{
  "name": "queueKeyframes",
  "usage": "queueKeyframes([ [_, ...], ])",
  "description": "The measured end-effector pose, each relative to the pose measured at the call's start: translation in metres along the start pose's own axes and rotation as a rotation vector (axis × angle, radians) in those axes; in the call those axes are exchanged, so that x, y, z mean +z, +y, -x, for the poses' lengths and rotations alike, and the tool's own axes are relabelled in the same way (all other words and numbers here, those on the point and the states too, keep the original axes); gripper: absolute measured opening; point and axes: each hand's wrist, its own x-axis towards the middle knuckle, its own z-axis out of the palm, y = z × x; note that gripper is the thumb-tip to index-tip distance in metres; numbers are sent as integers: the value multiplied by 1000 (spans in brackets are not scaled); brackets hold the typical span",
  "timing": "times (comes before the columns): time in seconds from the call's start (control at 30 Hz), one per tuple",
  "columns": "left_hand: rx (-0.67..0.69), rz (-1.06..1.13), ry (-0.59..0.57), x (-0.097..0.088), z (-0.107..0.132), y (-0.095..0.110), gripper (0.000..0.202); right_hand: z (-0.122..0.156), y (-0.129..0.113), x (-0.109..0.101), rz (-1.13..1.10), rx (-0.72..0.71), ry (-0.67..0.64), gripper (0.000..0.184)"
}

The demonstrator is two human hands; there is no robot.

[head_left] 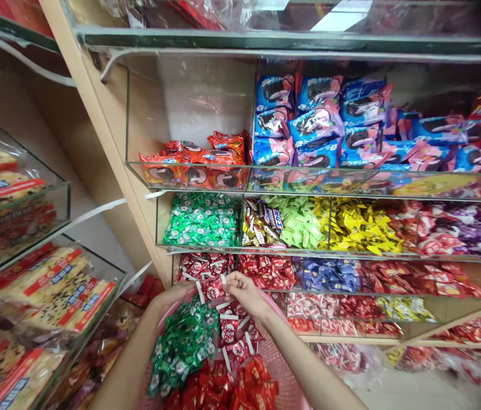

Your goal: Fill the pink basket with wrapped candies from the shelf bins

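Between my hands is a small red candy packet [212, 288] with white ends and white lettering. My right hand [243, 292] pinches its right end between thumb and fingers. At the packet's left end, the fingers of my left hand [181, 292] close on its edge, partly hidden. Below them is a pink basket [280, 336] with holes in its wall. Inside it, green-wrapped candies [186, 341] lie on the left and more red-and-white packets [235, 339] on the right. Shiny red candies [227, 390] fill the part nearest me.
Ahead, a glass-fronted shelf [308, 250] holds green, yellow and purple wrapped candies. Above are blue cookie packs [317, 122] and orange packs [206, 165]. Red-and-white packets [206, 265] lie just beyond my hands. At left, another rack carries bagged biscuits [56, 285]. A wooden upright [107, 142] divides the racks.
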Motion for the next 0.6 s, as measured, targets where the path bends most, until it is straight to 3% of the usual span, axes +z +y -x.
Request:
queueKeyframes([
  [0.3, -88, 10, -58, 3, 7, 3, 55, 2, 9, -5, 114, -72, 46, 27],
  [0.43, -108, 25, -97, 5, 11, 6, 55, 3, 10, -6, 189, -112, -2, 30],
  [0.6, -110, 49, -182, 12, 19, 19, 50, 5, 18, -11, 222, -24, 26, 34],
])
